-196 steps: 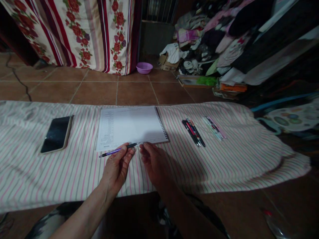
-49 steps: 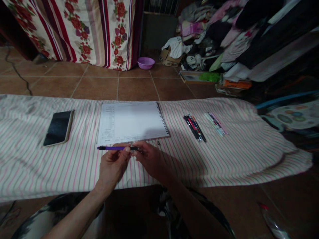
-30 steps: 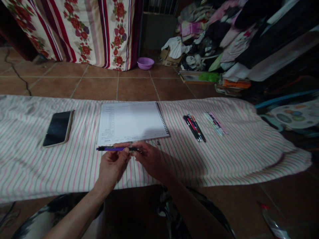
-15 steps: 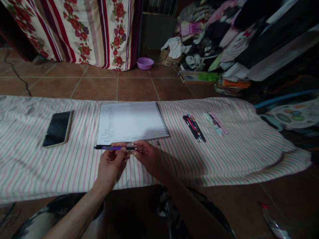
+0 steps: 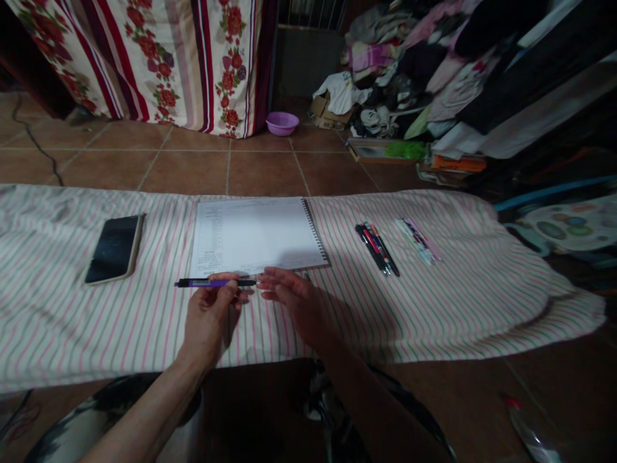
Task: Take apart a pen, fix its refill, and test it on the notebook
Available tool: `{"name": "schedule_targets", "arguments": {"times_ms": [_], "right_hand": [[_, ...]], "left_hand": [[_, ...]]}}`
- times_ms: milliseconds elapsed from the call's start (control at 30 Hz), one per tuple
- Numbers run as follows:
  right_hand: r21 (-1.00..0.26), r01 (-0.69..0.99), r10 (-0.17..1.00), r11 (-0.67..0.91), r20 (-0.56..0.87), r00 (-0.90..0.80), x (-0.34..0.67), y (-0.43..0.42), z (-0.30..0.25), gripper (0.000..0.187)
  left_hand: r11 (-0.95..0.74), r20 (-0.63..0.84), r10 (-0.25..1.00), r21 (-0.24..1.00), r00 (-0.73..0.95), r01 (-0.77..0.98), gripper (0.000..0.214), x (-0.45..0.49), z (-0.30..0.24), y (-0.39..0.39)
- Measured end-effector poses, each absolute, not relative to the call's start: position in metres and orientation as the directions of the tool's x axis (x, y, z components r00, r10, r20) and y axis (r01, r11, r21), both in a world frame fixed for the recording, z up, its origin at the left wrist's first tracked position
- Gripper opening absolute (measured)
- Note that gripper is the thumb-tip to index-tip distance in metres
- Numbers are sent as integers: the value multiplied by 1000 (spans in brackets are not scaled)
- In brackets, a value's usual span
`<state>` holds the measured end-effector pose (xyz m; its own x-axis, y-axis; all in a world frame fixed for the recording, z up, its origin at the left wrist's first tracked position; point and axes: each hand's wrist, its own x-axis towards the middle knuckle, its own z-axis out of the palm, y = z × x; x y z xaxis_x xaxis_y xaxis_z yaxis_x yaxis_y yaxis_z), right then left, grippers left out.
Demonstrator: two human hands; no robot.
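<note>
My left hand (image 5: 207, 316) pinches a purple pen (image 5: 212, 282) and holds it level just above the striped cloth (image 5: 448, 302). The pen's dark tip points right. My right hand (image 5: 292, 299) sits right beside that tip, fingers drawn together a small gap from it; whether they hold anything is too small to see. Both hands hover at the near edge of an open spiral notebook (image 5: 255, 235), which lies flat with a printed table down its left side.
A dark phone (image 5: 114, 247) lies left of the notebook. Right of it lie a bundle of pens (image 5: 378, 249) and a second lighter bundle (image 5: 418, 240). A purple bowl (image 5: 282, 123), a floral curtain (image 5: 168, 58) and piled clothes (image 5: 409, 64) stand beyond on the tiled floor.
My left hand has drawn the purple pen a little to the left, and a small gap has opened between its tip and my right fingers, which were on it before.
</note>
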<state>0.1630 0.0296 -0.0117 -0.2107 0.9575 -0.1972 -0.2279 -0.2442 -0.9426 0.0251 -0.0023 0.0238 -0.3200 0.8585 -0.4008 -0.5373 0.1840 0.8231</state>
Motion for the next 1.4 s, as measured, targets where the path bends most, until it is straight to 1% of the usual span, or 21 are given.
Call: {"name": "schedule_targets", "arguments": {"times_ms": [100,233,333,500,567,667,800,967,1100,1300,1400], "right_hand": [[-913,-273,945,-303,-251,-207,162,29,-8,27],[-908,-281,945,-312,-265,-193,161,29,-7,28],[-921,-242,950,-305,-274,-151,160,29,-7,26],[-943,-86,945,-322,-316,-82,161,28,-3,17],[-943,-46,942,-329,-325,-83,160,27,-1,19],[-942,-46,940,-332,-326,-102,158,25,-4,22],[-935,-78,933,-345,-333,-139,154,24,-11,18],[-954,-72,950,-291,-279,-143,154,24,-16,20],[-964,-71,956,-257,-244,-161,155,23,-18,23],[-982,32,968,-184,-187,-167,155,21,-20,27],[-986,82,974,-144,-156,-167,157,21,-20,25]], "left_hand": [[167,-392,856,826,-337,-538,36,24,23,-1],[155,-392,853,821,-345,-549,39,22,21,0],[170,-411,847,810,-337,-561,41,21,20,0],[143,-390,846,823,-363,-550,38,20,17,2],[138,-380,852,827,-360,-545,37,21,16,2],[136,-359,862,844,-358,-520,34,22,16,1],[120,-299,872,899,-388,-422,33,27,21,0],[106,-210,885,960,-416,-259,30,28,25,-2],[73,-138,882,985,-451,-158,28,24,19,-1],[75,-125,858,990,-499,-120,28,21,13,1],[81,-141,856,987,-497,-141,29,21,12,1]]}}
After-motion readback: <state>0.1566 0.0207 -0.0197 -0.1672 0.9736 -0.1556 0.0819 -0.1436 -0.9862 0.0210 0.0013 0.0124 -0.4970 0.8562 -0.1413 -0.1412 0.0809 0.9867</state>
